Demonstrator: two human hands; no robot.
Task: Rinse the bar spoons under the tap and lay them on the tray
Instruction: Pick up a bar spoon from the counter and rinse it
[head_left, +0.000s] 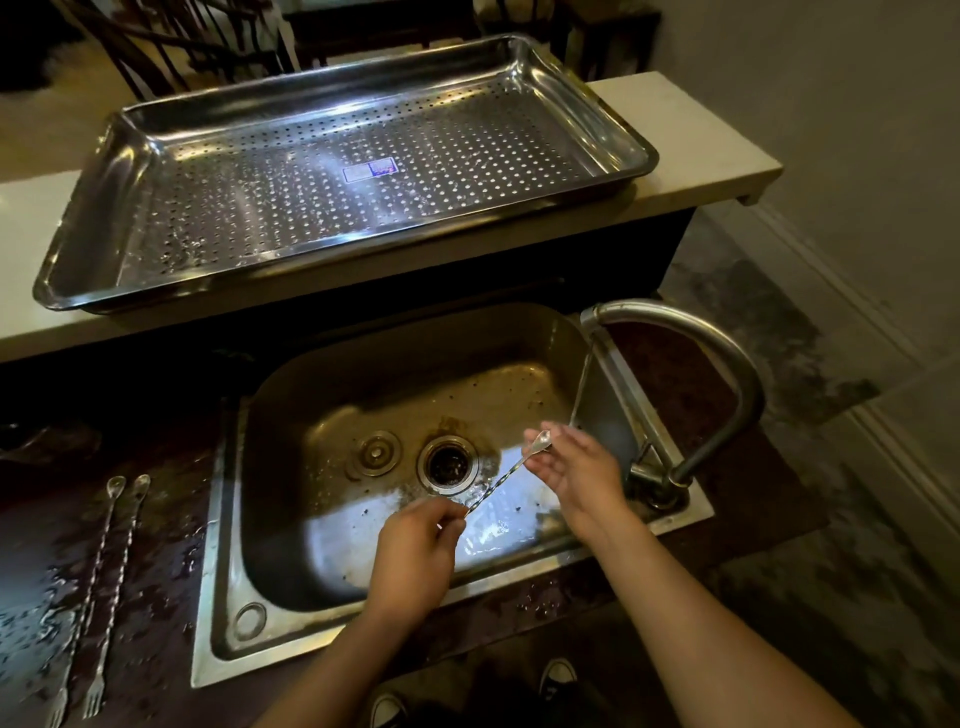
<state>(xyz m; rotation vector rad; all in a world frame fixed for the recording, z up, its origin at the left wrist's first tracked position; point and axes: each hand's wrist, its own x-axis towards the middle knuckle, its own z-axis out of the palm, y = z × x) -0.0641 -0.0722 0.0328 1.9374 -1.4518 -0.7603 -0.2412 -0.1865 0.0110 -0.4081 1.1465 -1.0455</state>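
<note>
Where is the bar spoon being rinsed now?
In the head view the bar spoon is over the sink, right of the drain: the left hand pinches its lower end, the right hand touches its bowl below the tap.

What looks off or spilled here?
Water is pooled over the counter left of the sink, around two waiting bar spoons. The stopper lies loose beside the drain, and a sticker sits on the tray floor. Held bar spoon looks fine.
</note>
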